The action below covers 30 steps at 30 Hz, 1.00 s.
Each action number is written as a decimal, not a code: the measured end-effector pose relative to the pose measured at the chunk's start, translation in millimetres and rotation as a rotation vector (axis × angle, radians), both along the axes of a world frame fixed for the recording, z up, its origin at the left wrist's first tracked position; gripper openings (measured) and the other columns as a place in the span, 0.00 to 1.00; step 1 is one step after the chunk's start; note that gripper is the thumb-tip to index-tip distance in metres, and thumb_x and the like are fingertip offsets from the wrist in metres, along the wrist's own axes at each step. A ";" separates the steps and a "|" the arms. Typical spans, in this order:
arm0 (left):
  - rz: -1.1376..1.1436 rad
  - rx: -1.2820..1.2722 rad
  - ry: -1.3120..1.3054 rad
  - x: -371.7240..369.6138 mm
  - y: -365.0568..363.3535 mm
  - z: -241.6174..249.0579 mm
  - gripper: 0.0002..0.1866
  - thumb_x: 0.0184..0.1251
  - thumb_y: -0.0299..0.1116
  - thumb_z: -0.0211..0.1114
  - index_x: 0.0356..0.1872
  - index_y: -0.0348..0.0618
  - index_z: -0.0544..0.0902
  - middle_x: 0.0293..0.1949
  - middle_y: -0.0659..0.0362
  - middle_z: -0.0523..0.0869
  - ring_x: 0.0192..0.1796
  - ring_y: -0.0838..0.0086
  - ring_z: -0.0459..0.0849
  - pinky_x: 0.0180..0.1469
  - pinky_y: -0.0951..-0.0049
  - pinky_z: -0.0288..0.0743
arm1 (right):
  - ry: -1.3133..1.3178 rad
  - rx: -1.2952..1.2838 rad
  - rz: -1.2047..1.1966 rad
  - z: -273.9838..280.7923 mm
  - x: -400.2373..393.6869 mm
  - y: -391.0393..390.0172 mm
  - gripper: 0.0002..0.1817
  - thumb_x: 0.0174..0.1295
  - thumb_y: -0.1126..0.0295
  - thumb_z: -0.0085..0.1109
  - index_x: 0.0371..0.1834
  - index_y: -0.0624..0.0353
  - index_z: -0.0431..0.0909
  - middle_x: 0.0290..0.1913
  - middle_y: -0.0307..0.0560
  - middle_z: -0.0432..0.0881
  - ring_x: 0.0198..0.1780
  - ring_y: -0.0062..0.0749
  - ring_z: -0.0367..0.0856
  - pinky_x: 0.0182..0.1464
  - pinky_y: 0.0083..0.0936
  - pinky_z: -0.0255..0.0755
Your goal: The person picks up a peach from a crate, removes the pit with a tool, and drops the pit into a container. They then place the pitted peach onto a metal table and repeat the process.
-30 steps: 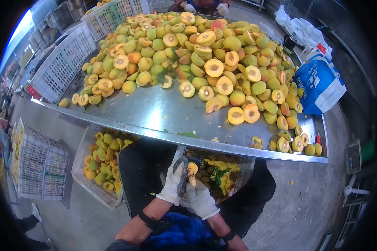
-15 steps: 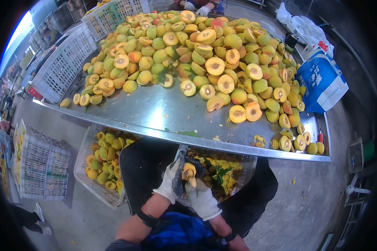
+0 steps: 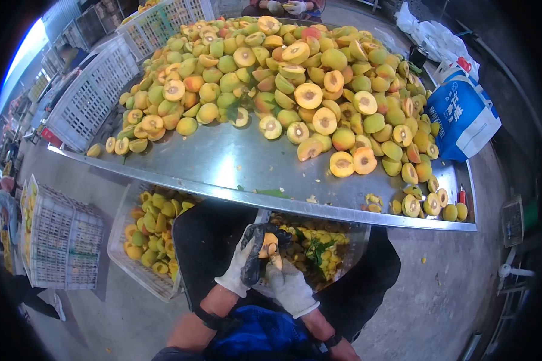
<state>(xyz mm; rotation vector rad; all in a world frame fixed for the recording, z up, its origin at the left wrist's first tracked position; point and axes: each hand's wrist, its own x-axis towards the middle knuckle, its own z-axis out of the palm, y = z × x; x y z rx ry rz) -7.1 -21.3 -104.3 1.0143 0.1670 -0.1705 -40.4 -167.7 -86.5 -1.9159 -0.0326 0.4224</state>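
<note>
Held over a crate below the table edge is a peach half (image 3: 270,242). My left hand (image 3: 242,265), in a white glove with a black covering on the palm side, is closed around it. My right hand (image 3: 290,287), in a white glove, presses up to the fruit from below right with its fingers closed. A narrow tan piece shows at its fingertips; what it is I cannot make out. Beneath both hands the crate (image 3: 356,253) holds yellow fruit scraps and green leaves. A big heap of halved peaches (image 3: 271,78) covers much of the metal table (image 3: 199,156).
A crate of peach halves (image 3: 117,253) stands left of my legs. Further left are stacked white crates (image 3: 63,240). Another white crate (image 3: 93,90) leans at the table's left end, and a blue bag (image 3: 464,114) sits at its right. Across the table are a co-worker's gloved hands (image 3: 286,7).
My left hand has shifted slightly down and left, and the peach half has turned a little. The co-worker's hands have moved, and the walking person's foot at lower left has shifted.
</note>
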 end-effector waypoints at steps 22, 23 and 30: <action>-0.075 -0.250 0.217 12.9 1.5 -4.5 0.22 0.79 0.45 0.49 0.57 0.36 0.76 0.52 0.54 0.82 0.54 0.71 0.82 0.59 0.69 0.76 | 0.197 -0.046 0.031 16.5 8.2 -0.4 0.23 0.70 0.50 0.48 0.54 0.57 0.77 0.45 0.67 0.82 0.51 0.65 0.77 0.52 0.45 0.72; -0.065 -0.242 0.209 11.7 2.0 -7.6 0.21 0.79 0.45 0.50 0.57 0.36 0.76 0.52 0.53 0.82 0.53 0.70 0.82 0.59 0.69 0.77 | 0.188 -0.026 0.020 12.0 7.1 0.4 0.22 0.70 0.52 0.48 0.54 0.58 0.78 0.44 0.65 0.82 0.49 0.62 0.79 0.51 0.43 0.73; -0.026 -0.214 0.109 5.1 4.2 -28.9 0.16 0.78 0.40 0.51 0.53 0.39 0.76 0.50 0.53 0.82 0.53 0.69 0.82 0.59 0.69 0.77 | 0.127 0.096 -0.018 -24.4 -3.7 7.1 0.18 0.72 0.60 0.49 0.52 0.64 0.78 0.38 0.55 0.84 0.40 0.41 0.83 0.46 0.34 0.75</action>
